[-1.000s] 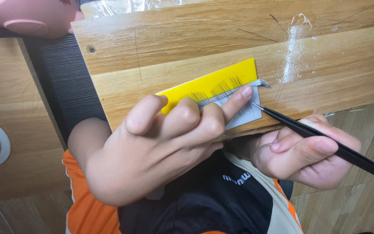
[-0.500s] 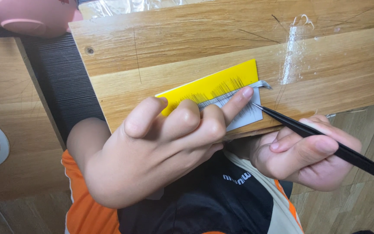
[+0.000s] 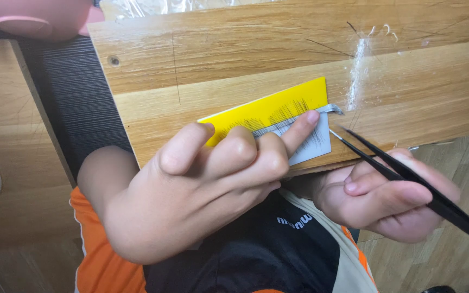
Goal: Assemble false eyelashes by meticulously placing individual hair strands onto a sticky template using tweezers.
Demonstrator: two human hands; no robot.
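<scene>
I see the left hand (image 3: 202,190) pinning the light, flimsy lash card (image 3: 278,111) at centre frame with one fingertip; the right hand (image 3: 386,198) has its grip clamped on black tweezers (image 3: 408,173); the hairs look fragile, best taken near their band, I think.

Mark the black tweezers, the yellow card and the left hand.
black tweezers (image 3: 408,182), head view, mid-shaft.
yellow card (image 3: 278,106), head view, bare upper face.
left hand (image 3: 202,190), head view, back of hand.
</scene>
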